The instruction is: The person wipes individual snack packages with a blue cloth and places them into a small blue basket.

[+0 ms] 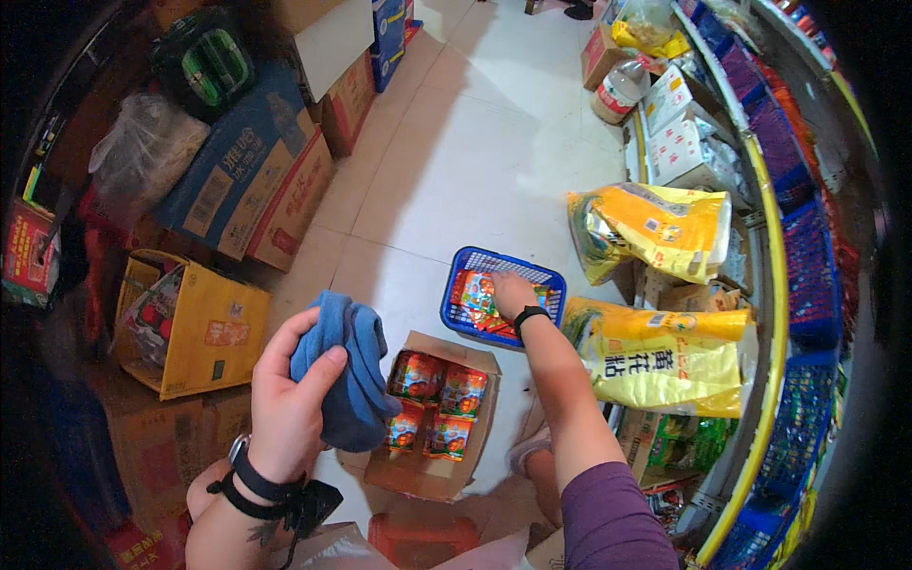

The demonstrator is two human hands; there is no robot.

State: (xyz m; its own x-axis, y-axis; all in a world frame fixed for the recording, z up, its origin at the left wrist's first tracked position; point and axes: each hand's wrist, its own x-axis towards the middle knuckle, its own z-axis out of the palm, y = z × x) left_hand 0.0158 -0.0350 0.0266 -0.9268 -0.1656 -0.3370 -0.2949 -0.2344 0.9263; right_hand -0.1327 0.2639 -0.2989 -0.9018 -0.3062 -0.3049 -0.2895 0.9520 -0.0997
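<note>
My left hand (pixel 296 395) grips a folded blue cloth (pixel 343 374) and holds it up beside an open cardboard box (pixel 459 481). Inside that box stand several orange-red snack packets (pixel 449 436) in rows. My right hand (pixel 513 293) reaches into a blue plastic basket (pixel 445 303) on the floor, just beyond the box. More small orange and red packets (pixel 476 293) lie in the basket, under and around my right fingers. The fingertips point down among the packets, so whether they pinch one cannot be told.
Yellow printed sacks (pixel 670 363) lean against shelving with a yellow edge (pixel 773 320) on the right. A large plastic bottle (pixel 620 92) stands farther back. Stacked cartons (pixel 285 206) and a yellow box (pixel 214 328) line the left. A red plastic stool (pixel 424 538) is near my legs.
</note>
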